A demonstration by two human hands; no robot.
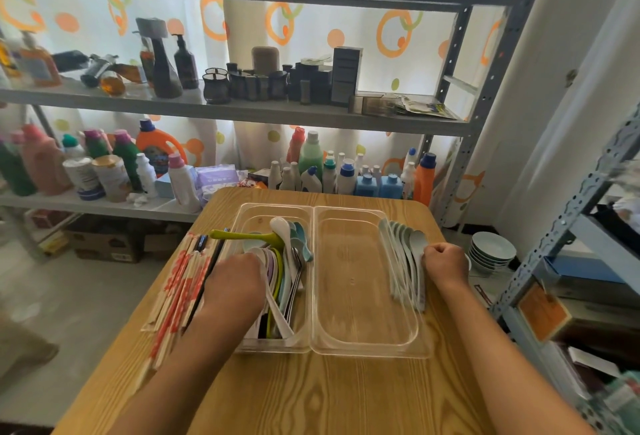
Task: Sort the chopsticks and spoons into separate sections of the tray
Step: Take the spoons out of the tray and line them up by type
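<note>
Evidently the left hand [239, 279] digs among mixed spoons [287, 261] for sorting, grip hidden; right hand [445, 263] clutches pale spoons [407, 261]

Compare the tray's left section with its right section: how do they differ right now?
The left section is crowded with mixed spoons in white, teal, purple and green; the right section looks bare inside. The left hand reaches down into the left section, while the right hand grips pale spoons lying along the right section's outer edge. A green utensil sticks out over the left section's rim; nothing does so from the right. Both are clear plastic, similar in shape.
</note>
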